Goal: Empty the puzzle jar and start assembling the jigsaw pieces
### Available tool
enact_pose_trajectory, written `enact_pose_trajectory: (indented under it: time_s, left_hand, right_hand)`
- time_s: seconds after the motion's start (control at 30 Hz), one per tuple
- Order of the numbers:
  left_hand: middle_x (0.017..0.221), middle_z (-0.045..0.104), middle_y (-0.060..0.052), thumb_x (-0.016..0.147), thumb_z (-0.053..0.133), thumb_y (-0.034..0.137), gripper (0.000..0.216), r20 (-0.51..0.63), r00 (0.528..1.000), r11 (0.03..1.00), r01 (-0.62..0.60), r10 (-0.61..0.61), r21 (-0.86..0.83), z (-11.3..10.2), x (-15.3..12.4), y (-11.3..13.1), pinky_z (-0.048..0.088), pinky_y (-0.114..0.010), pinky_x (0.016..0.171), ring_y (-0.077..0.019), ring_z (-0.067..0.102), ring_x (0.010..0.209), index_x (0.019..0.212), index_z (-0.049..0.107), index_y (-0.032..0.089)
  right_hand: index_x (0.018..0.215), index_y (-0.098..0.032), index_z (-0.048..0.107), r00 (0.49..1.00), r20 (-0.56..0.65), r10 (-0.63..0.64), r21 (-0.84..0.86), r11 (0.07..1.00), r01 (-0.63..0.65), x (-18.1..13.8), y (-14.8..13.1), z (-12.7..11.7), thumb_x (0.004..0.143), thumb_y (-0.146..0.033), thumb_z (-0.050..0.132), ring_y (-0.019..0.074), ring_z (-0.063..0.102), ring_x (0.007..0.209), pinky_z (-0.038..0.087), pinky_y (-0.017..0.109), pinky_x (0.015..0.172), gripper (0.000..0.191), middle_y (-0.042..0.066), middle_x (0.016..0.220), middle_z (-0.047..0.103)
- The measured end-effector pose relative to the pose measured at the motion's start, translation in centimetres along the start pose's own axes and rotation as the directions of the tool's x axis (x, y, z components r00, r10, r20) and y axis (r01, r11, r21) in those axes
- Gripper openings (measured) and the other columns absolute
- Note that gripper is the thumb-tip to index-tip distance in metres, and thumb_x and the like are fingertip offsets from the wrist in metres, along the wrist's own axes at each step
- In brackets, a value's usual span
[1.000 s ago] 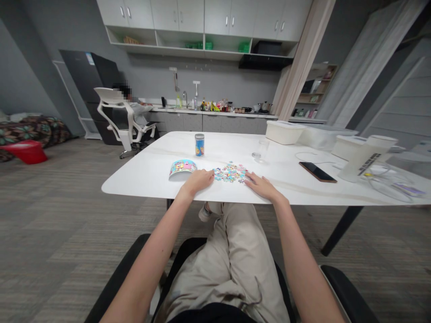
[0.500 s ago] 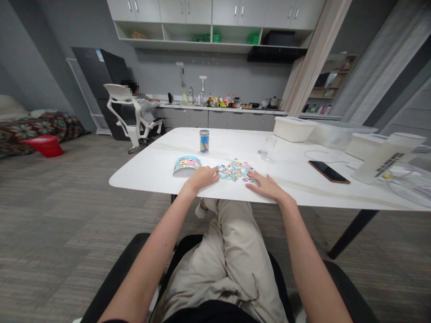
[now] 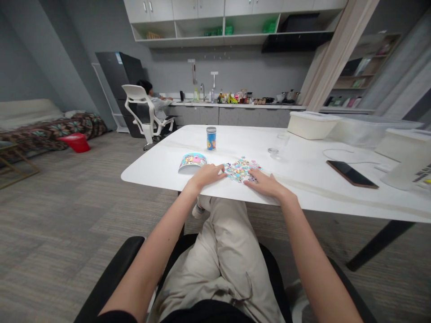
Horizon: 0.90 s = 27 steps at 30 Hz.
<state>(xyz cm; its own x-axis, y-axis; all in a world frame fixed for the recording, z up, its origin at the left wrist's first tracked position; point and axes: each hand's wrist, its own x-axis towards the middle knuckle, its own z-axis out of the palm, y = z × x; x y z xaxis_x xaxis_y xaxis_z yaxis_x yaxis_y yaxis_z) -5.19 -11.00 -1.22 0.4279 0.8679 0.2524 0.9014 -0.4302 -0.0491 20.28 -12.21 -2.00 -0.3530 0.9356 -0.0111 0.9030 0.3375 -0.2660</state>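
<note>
A loose heap of small colorful jigsaw puzzle pieces (image 3: 239,170) lies near the front edge of the white table. My left hand (image 3: 209,174) rests at the heap's left edge, fingers bent, with a gap between thumb and forefinger. On the other side, my right hand (image 3: 264,183) has its fingers spread, and the fingertips touch pieces at the right edge. I see no piece gripped in either hand. Just beyond my left hand stands a curved cartoon picture sheet (image 3: 192,161). Behind it is an upright blue cartoon jar (image 3: 211,140) with a grey lid.
A clear cup (image 3: 283,144) and a clear round lid (image 3: 273,151) are beyond my right hand. Farther right lie a phone (image 3: 352,174), a cable, white bins (image 3: 311,126) and a pale bottle (image 3: 404,168). Another person sits in a white chair (image 3: 138,105) near the counter.
My view has turned slightly left, so the scene shifts right. Both hands stay at the heap; the right fingers are more bent and farther in. The jar and sheet stay put.
</note>
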Motion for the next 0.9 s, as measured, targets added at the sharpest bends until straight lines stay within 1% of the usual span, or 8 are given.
enact_pose_trajectory:
  time_s: [0.17,0.27,0.33,0.5,0.6,0.67,0.77,0.9]
  left_hand:
    - [0.084,0.072,-0.008,0.096,0.045,0.042,0.034,0.005,1.0,1.0,0.0,0.0,0.011,-0.1,0.0,0.1,0.047,-0.032,0.079,-0.025,0.069,0.088,0.114,0.063,0.019]
    - [0.083,0.073,-0.007,0.096,0.045,0.041,0.033,0.006,1.0,1.0,0.009,-0.009,-0.002,0.0,0.0,0.0,0.047,-0.032,0.08,-0.0237,0.069,0.088,0.115,0.062,0.02]
    - [0.084,0.073,-0.007,0.096,0.046,0.039,0.031,0.007,1.0,1.0,0.014,-0.013,-0.009,0.1,-0.1,-0.1,0.048,-0.031,0.08,-0.0232,0.069,0.087,0.115,0.063,0.02]
    - [0.084,0.073,-0.007,0.097,0.044,0.033,0.029,0.008,1.0,1.0,-0.018,0.018,-0.021,-0.2,-0.3,-0.1,0.049,-0.031,0.079,-0.0232,0.07,0.085,0.114,0.065,0.022]
    - [0.085,0.073,-0.008,0.097,0.043,0.03,0.029,-0.002,1.0,0.999,-0.03,0.03,-0.012,-0.2,-0.3,0.0,0.049,-0.032,0.078,-0.0238,0.07,0.084,0.114,0.065,0.022]
    - [0.085,0.073,-0.008,0.097,0.043,0.029,0.028,-0.009,1.0,1.0,-0.03,0.03,-0.008,-0.2,-0.4,0.0,0.049,-0.032,0.078,-0.0242,0.07,0.085,0.114,0.065,0.022]
    - [0.085,0.073,-0.008,0.097,0.044,0.03,0.027,-0.015,1.0,1.0,-0.021,0.021,-0.007,-0.1,-0.4,0.0,0.049,-0.033,0.079,-0.0248,0.07,0.086,0.114,0.063,0.022]
    - [0.085,0.073,-0.009,0.097,0.043,0.029,0.028,-0.025,1.0,1.0,-0.011,0.011,-0.002,-0.1,-0.5,0.0,0.05,-0.034,0.08,-0.0249,0.07,0.085,0.116,0.06,0.02]
  right_hand:
    - [0.151,-0.018,0.031,1.0,0.03,-0.001,-0.029,1.0,0.001,1.3,-2.4,0.0,0.095,-0.059,0.031,0.0354,0.021,0.146,0.017,0.066,0.113,0.069,0.013,0.159,0.023]
    - [0.15,-0.016,0.033,1.0,0.016,-0.006,-0.029,1.0,0.007,1.6,-3.7,0.2,0.094,-0.062,0.032,0.037,0.02,0.146,0.02,0.061,0.114,0.073,0.016,0.159,0.024]
    - [0.148,-0.015,0.036,1.0,-0.001,-0.007,-0.032,0.999,0.007,1.8,-4.3,0.4,0.093,-0.062,0.034,0.0384,0.021,0.146,0.02,0.062,0.113,0.073,0.018,0.158,0.025]
    - [0.143,-0.019,0.041,0.999,-0.031,-0.025,-0.012,1.0,0.024,2.0,-4.9,0.8,0.097,-0.051,0.036,0.0388,0.024,0.144,0.021,0.069,0.108,0.057,0.016,0.157,0.028]
    - [0.139,-0.021,0.046,0.997,-0.06,-0.056,0.005,0.998,0.057,2.2,-4.6,1.0,0.099,-0.043,0.038,0.0374,0.028,0.143,0.024,0.069,0.107,0.047,0.015,0.155,0.033]
    - [0.134,-0.02,0.05,0.989,-0.112,-0.096,0.016,0.995,0.098,2.5,-4.3,1.2,0.099,-0.037,0.04,0.0351,0.036,0.139,0.03,0.063,0.107,0.04,0.015,0.15,0.043]
    - [0.125,-0.018,0.056,0.964,-0.197,-0.177,0.019,0.983,0.184,3.0,-3.8,1.7,0.098,-0.028,0.044,0.0301,0.051,0.128,0.039,0.049,0.104,0.032,0.015,0.136,0.057]
    - [0.118,-0.017,0.06,0.939,-0.265,-0.219,0.009,0.973,0.23,3.4,-3.6,2.0,0.095,-0.022,0.048,0.027,0.058,0.118,0.043,0.038,0.1,0.027,0.014,0.127,0.063]
